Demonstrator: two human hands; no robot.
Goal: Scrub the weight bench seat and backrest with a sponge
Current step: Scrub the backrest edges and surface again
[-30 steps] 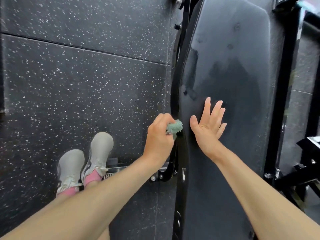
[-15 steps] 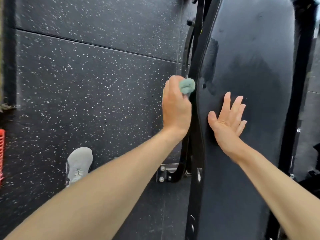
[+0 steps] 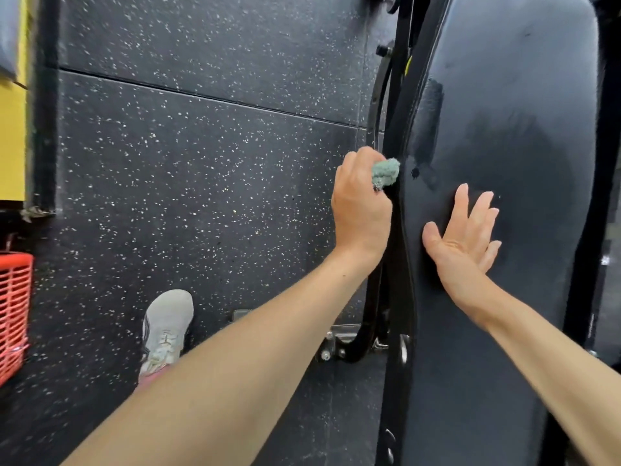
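Sponge point(image 3: 386, 172) higher on backrest point(image 3: 510, 95) edge than before, inside curled left fingers point(image 3: 363, 161); right fingers point(image 3: 479, 213) flat alongside.

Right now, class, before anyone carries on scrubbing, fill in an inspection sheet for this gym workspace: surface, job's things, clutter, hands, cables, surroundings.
Surface: bench pad, dark upholstery, with darker wet-looking patches near its left edge.
Job's things: green sponge, pressed to the pad's left edge.
Clutter: red basket on the floor at the far left, partly out of view.
Hands: left hand grips the sponge; right hand open, fingers straight, against the pad.
Cables: nothing seen.
Surroundings: black speckled floor; grey shoe; black metal frame beside the pad; yellow panel at the left.
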